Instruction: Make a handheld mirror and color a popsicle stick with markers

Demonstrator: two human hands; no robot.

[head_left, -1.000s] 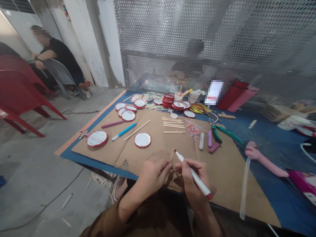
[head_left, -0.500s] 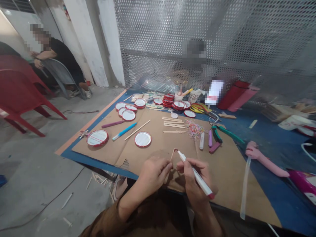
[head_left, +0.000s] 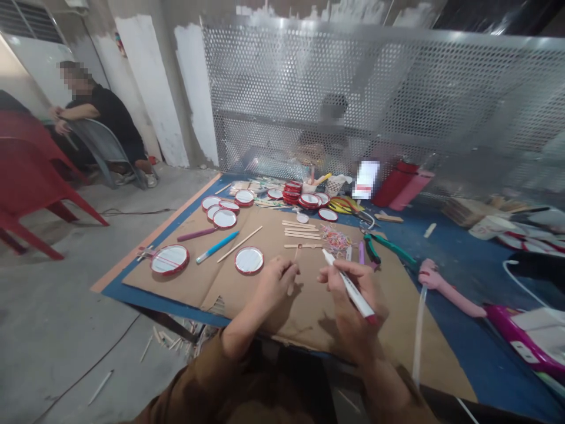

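Note:
My left hand [head_left: 276, 287] pinches a thin wooden stick [head_left: 293, 272] upright between its fingers. My right hand [head_left: 351, 303] grips a white marker with a red end [head_left: 351, 292], its tip pointing up and left, a short way from the stick. Both hands hover over a brown cardboard sheet [head_left: 185, 277]. Nearest them lies a round red-rimmed mirror [head_left: 249, 260]. Flat wooden sticks [head_left: 300, 234] and a heap of thin coloured strips [head_left: 335, 240] lie just beyond.
More red-rimmed mirrors [head_left: 225, 219], a blue marker [head_left: 216, 247] and green-handled pliers [head_left: 388, 248] lie around the sheet on a blue mat [head_left: 132, 294]. A seated person [head_left: 103, 112] is at upper left beside red plastic chairs [head_left: 26, 171]. A perforated metal screen [head_left: 309, 88] stands behind.
The view has tilted up and shifted, so everything sits higher and further left. The marker tip has moved away from the stick's top, and my hands are slightly further apart.

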